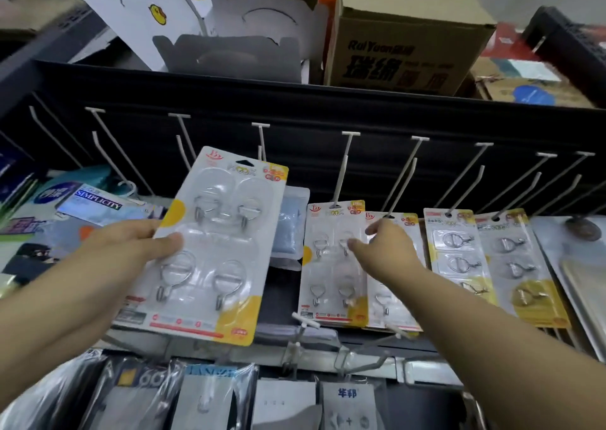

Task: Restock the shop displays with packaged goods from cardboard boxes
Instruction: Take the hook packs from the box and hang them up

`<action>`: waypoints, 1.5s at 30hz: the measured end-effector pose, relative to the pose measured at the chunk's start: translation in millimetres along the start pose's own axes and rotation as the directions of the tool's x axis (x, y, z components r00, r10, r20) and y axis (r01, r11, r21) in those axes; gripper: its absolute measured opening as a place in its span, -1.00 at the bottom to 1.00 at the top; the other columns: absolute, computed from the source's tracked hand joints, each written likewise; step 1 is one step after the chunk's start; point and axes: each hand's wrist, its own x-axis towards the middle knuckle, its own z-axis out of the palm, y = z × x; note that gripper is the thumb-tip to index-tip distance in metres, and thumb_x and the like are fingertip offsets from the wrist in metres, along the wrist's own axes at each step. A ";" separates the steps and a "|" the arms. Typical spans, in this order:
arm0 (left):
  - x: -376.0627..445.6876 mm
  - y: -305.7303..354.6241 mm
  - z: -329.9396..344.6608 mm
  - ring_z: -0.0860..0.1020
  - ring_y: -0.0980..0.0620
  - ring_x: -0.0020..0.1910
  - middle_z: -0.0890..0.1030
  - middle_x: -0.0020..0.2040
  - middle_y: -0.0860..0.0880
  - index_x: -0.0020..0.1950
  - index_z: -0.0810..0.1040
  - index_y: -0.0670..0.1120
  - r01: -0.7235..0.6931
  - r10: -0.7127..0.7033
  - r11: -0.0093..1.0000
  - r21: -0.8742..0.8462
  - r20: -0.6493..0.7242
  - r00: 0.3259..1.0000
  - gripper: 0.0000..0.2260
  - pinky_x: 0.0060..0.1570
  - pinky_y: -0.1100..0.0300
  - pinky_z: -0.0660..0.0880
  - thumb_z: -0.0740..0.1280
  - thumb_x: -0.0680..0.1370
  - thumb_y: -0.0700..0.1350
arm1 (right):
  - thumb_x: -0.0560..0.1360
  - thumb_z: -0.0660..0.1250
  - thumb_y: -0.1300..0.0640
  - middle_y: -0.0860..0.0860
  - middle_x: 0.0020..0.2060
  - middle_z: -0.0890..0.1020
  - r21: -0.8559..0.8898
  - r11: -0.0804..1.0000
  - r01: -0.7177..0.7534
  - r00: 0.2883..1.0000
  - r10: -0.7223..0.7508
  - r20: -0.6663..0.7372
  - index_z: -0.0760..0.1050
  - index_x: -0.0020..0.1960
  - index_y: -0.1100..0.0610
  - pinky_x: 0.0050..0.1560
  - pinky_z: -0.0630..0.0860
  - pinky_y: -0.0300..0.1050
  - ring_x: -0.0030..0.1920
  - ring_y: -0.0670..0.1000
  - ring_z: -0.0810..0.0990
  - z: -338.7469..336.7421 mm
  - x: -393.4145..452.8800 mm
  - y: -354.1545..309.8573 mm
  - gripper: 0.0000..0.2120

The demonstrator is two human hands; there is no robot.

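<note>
My left hand [137, 242] holds a blister pack of clear wall hooks [213, 249] by its left edge, thumb across the front, tilted in front of the black display panel. My right hand [383, 249] reaches to the hanging hook packs [331, 265] on a white peg [344, 167], thumb and forefinger touching the front of the packs. A second hook pack [393, 285] hangs right behind my right hand. Whether the fingers pinch a pack is unclear.
More hook packs [459, 252] hang to the right. Several bare white pegs [459, 177] stick out of the black panel. A cardboard box [403, 32] and opened white cartons [229, 49] sit on the top shelf. Bagged goods [210, 397] hang below.
</note>
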 end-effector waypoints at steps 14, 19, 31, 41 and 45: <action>4.2 6.3 95.1 0.52 -0.01 -0.33 0.58 -0.29 -0.06 -0.18 0.52 -0.09 -0.008 -0.003 0.994 0.113 0.100 0.995 -0.86 -0.20 0.11 0.48 0.27 0.58 -0.19 | 0.60 0.20 -0.06 0.20 -0.08 0.69 0.611 0.788 -0.072 0.977 -0.067 0.202 0.52 0.08 0.17 0.02 0.56 0.34 -0.01 0.28 0.66 -34.5 -35.8 -13.1 -0.69; 9.2 0.3 57.7 0.50 -0.07 -0.27 0.54 -0.31 0.00 -0.23 0.51 -0.02 -0.230 0.206 0.860 0.454 0.103 0.973 -0.87 -0.16 0.05 0.45 0.32 0.51 -0.20 | 0.60 0.21 -0.04 0.30 -0.01 0.65 0.563 0.823 -0.071 0.988 -0.019 0.152 0.53 -0.02 0.21 -0.01 0.54 0.39 0.03 0.35 0.62 -48.3 -19.7 -8.9 -0.69; 3.9 -10.9 -0.9 0.56 -0.18 -0.29 0.57 -0.38 0.00 -0.23 0.55 0.13 -0.156 0.151 0.805 0.573 0.057 0.987 -0.74 -0.12 -0.09 0.51 0.35 0.49 -0.24 | 0.60 0.23 -0.01 0.17 -0.12 0.68 0.564 0.817 -0.116 0.987 0.034 0.155 0.52 -0.01 0.23 0.01 0.61 0.21 -0.10 0.19 0.69 -35.3 -9.1 -23.1 -0.71; 2.9 -19.5 -13.8 0.55 -0.29 -0.26 0.56 -0.38 -0.02 -0.20 0.55 0.16 -0.172 0.158 0.826 0.536 0.072 0.985 -0.71 -0.16 -0.17 0.53 0.34 0.50 -0.26 | 0.57 0.27 -0.06 0.14 -0.08 0.61 0.447 0.870 -0.211 0.973 0.144 0.178 0.37 0.32 0.28 -0.05 0.63 0.06 -0.10 0.12 0.64 -13.5 3.7 -4.8 -0.52; 2.4 -25.8 -18.2 0.57 -0.14 -0.35 0.57 -0.38 -0.02 -0.20 0.57 0.16 -0.176 0.162 0.837 0.518 0.073 0.984 -0.66 -0.16 -0.11 0.53 0.32 0.51 -0.32 | 0.55 0.29 -0.08 0.14 -0.11 0.54 0.313 0.925 -0.215 0.976 0.189 0.112 0.37 0.32 0.28 0.10 0.57 0.12 0.01 0.20 0.58 -1.4 9.4 8.6 -0.48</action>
